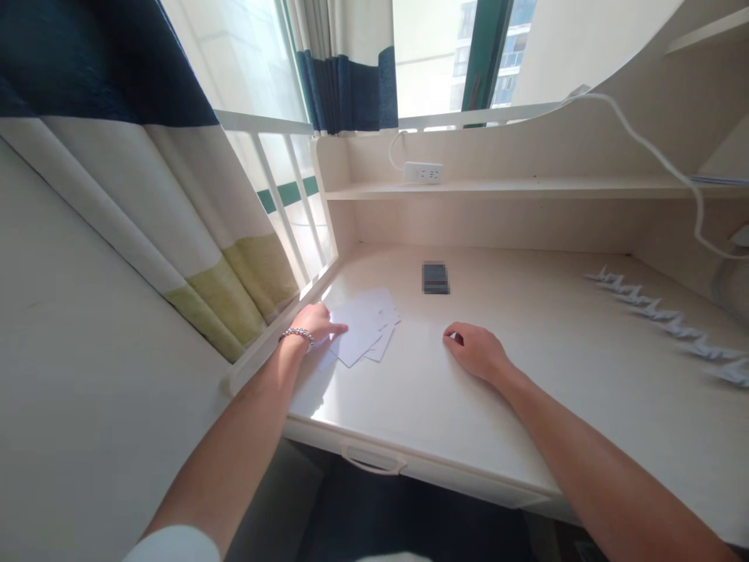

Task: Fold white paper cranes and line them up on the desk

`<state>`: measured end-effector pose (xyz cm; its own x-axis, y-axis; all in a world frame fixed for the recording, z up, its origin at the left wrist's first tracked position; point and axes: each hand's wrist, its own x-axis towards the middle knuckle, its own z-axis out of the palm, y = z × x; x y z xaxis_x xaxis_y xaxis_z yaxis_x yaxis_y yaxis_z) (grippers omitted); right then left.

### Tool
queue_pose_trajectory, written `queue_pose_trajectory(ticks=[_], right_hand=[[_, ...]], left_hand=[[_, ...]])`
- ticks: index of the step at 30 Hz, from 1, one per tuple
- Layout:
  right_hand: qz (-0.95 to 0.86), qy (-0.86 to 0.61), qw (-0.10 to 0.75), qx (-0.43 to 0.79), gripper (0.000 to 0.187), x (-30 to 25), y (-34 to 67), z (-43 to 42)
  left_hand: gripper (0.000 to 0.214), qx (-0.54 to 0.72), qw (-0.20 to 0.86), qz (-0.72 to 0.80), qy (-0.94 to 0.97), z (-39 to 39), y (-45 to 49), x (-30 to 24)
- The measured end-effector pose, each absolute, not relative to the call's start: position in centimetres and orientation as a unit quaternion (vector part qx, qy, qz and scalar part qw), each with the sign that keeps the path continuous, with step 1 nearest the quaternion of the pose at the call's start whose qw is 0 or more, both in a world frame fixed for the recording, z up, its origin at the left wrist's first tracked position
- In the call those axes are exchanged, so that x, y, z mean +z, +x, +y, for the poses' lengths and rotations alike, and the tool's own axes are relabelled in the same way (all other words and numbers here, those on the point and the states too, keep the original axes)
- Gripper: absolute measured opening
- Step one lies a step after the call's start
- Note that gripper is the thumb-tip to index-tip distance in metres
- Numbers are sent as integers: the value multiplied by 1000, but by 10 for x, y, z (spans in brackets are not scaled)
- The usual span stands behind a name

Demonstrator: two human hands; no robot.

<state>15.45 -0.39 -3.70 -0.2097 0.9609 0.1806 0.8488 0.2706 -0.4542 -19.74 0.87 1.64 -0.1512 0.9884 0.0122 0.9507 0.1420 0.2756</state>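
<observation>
My left hand (316, 321) is at the left of the desk, at the edge of a loose, fanned pile of white paper sheets (363, 328). One finger reaches over the paper and the others curl in, closed on a sheet at the pile's left side; part of the grip is hidden. A silver bracelet (298, 336) circles that wrist. My right hand (477, 351) rests on the desk right of the pile, its fingers curled in a loose fist with nothing visible in them. Beyond both hands lies a small dark square thing (435, 278), blurred out.
A row of several folded white paper cranes (667, 320) stands along the desk's right side. At the back is a shelf (515, 187) with a white power strip (423, 172). A white cable (655, 148) hangs at right. A curtain (193, 226) borders the left.
</observation>
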Motion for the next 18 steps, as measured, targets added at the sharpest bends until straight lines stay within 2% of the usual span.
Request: queue_pose_trajectory(ticks=[7, 13, 15, 18], right_hand=[[-778, -572, 223, 131, 20, -39, 158, -4], [-779, -571, 220, 134, 20, -38, 159, -5], [-781, -568, 222, 135, 20, -37, 159, -6], [-782, -566, 224, 137, 20, -37, 159, -6]], left_hand=[[38, 94, 86, 755, 644, 11, -192, 17], [28, 69, 117, 749, 648, 9, -187, 17], [39, 74, 117, 744, 653, 8, -187, 16], [72, 78, 115, 739, 659, 5, -186, 14]])
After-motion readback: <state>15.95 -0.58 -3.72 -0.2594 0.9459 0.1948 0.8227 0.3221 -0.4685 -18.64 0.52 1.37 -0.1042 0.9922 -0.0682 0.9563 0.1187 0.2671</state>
